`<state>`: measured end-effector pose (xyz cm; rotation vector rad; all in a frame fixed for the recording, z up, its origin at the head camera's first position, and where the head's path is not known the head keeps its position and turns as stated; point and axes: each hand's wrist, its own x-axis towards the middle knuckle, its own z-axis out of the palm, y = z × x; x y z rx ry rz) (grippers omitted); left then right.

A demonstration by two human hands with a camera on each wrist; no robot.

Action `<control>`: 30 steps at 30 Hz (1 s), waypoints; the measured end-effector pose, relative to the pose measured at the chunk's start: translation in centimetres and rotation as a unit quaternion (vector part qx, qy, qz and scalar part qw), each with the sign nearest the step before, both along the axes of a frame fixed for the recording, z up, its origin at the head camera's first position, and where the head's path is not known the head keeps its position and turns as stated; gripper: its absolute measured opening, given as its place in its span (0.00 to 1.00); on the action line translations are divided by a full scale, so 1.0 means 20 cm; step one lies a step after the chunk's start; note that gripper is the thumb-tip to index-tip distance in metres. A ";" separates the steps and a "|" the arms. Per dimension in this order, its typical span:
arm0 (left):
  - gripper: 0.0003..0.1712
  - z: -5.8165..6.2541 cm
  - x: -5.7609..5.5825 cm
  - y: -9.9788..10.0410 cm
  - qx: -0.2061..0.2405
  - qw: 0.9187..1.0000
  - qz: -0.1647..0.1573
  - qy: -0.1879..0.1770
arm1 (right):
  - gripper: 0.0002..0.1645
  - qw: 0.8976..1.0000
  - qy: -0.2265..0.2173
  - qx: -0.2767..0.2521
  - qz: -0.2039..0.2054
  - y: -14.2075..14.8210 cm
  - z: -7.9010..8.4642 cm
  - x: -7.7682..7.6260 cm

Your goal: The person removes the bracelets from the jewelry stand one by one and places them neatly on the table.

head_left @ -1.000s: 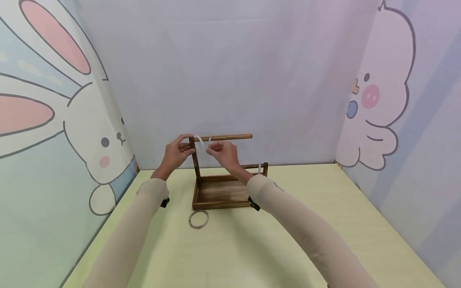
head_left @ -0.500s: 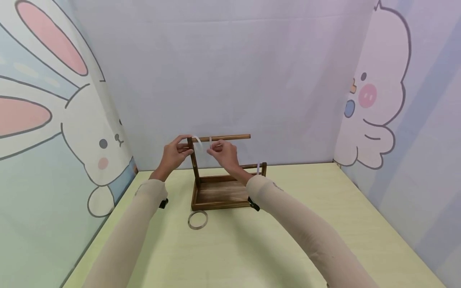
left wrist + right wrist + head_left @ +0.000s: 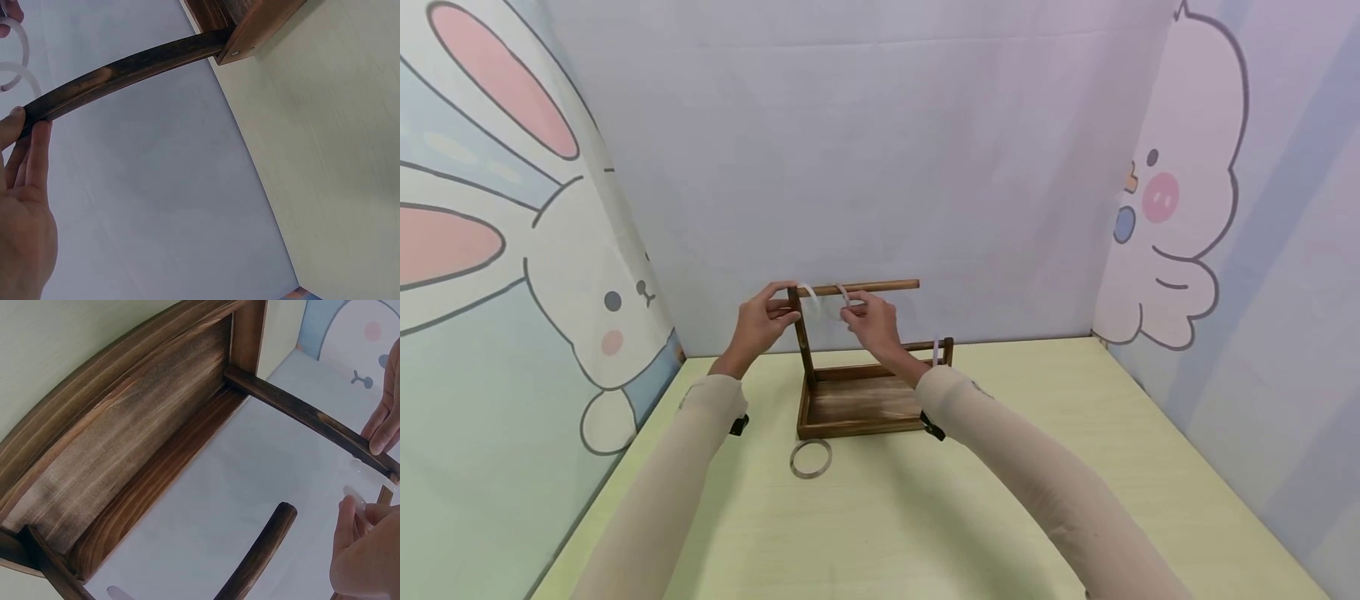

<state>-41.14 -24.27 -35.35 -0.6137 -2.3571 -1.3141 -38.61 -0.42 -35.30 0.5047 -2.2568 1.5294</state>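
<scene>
A brown wooden rack has a tall post [image 3: 801, 333] at its left, with an upper rod [image 3: 887, 286] reaching right from the post's top. My left hand [image 3: 762, 323] grips the post near its top, thumb on one side and fingers on the other in the left wrist view. On the rod, close to the post, hangs a white ring [image 3: 810, 295]. A second pale ring [image 3: 843, 293] is round the rod a little farther right, and my right hand [image 3: 874, 323] pinches its lower part. The fingers hide some of that ring.
The rack's wooden tray base [image 3: 865, 428] stands on the pale yellow table [image 3: 880, 517]. A grey ring [image 3: 811, 476] lies flat before its front left corner. Another pale ring [image 3: 936, 350] hangs on the lower rod [image 3: 917, 346] at right. Printed cloth walls [image 3: 880, 167] surround the table.
The pinched ring and my right hand have shifted slightly right along the rod, and the ring's tilt has changed. My left hand keeps its grip on the post.
</scene>
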 end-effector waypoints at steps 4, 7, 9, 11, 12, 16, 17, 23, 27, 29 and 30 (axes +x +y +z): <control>0.33 0.00 0.01 0.01 0.005 1.000 -0.004 0.001 | 0.18 1.000 -0.001 -0.011 0.008 0.01 0.00 0.01; 0.33 0.00 0.01 0.01 0.005 1.000 -0.007 0.003 | 0.18 1.000 -0.003 -0.019 0.010 0.02 0.00 0.01; 0.33 0.00 0.00 0.01 0.004 1.000 -0.008 0.005 | 0.18 1.000 -0.002 -0.023 0.011 0.03 0.00 0.01; 0.33 0.00 0.00 0.01 0.003 1.000 -0.009 0.007 | 0.18 1.000 -0.003 -0.025 0.013 0.05 -0.01 0.01; 0.33 0.00 0.00 0.01 0.004 1.000 -0.008 0.008 | 0.18 1.000 -0.002 -0.024 0.012 0.06 -0.01 0.01; 0.33 0.00 -0.01 0.01 0.004 1.000 -0.006 0.010 | 0.18 1.000 0.001 -0.026 0.012 0.10 -0.01 0.02; 0.33 0.00 -0.01 0.01 0.003 1.000 -0.005 0.010 | 0.18 1.000 0.002 -0.027 0.010 0.11 -0.01 0.02; 0.33 0.01 0.01 0.01 0.002 1.000 -0.002 0.004 | 0.18 1.000 -0.006 -0.030 0.006 0.15 -0.01 0.02; 0.33 0.01 0.02 0.00 0.005 1.000 -0.007 0.003 | 0.19 0.999 -0.008 -0.035 0.009 0.18 -0.01 0.02; 0.33 0.01 0.02 0.00 0.004 1.000 -0.009 0.005 | 0.19 0.999 -0.007 -0.033 0.009 0.20 -0.01 0.03; 0.33 0.01 0.02 0.00 0.003 1.000 -0.009 0.007 | 0.20 0.999 -0.005 -0.030 0.009 0.20 0.00 0.03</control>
